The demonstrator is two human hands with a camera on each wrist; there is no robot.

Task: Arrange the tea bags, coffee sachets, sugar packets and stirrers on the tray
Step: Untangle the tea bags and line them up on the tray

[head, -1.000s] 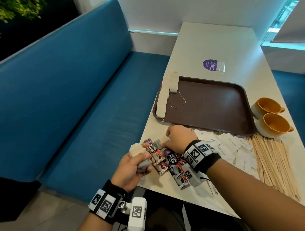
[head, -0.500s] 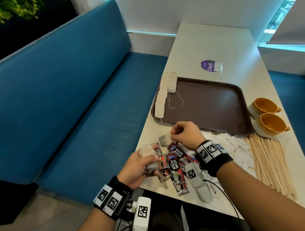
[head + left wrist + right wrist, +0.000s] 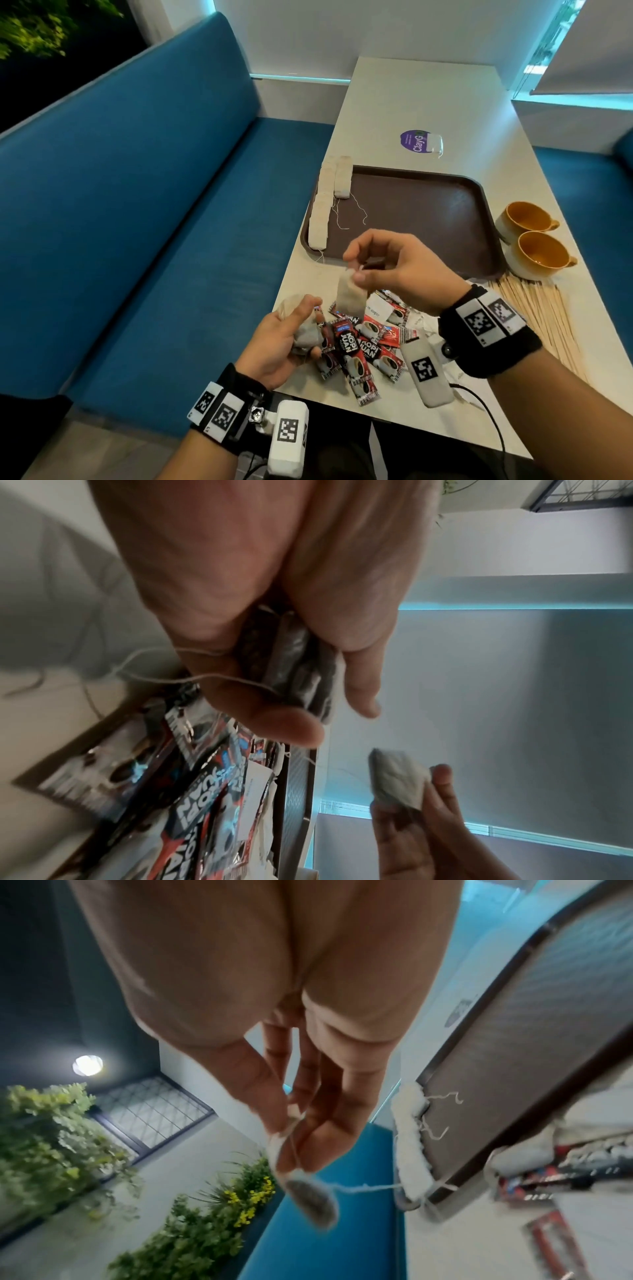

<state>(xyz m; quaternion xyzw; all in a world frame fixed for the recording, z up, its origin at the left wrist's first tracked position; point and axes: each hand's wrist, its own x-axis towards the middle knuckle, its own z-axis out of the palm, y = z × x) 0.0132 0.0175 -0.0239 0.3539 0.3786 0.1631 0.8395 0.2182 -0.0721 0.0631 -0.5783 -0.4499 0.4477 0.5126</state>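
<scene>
Soft, even daylight enters from the window (image 3: 544,37) at upper right. Head view is sharp but bent at edges; both wrist views are blurred, palms dim.

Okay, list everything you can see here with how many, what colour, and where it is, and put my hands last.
Rectangular plastic tray: one, dark brown, on the table.
Paper tea bags in a row: several, off-white, tray's left edge.
Foil coffee sachets: a pile, red and black, table's near edge.
Paper sugar packets: several, white, mostly hidden behind the right hand.
Wooden stirrers: a bundle, pale, right of the sachets.
Ceramic cups: two, mustard-yellow inside, right of the tray.
Round sticker: one, purple, beyond the tray.
Upholstered bench: one, blue, left.
Left hand: holds several tea bags.
Right hand: pinches one tea bag.
</scene>
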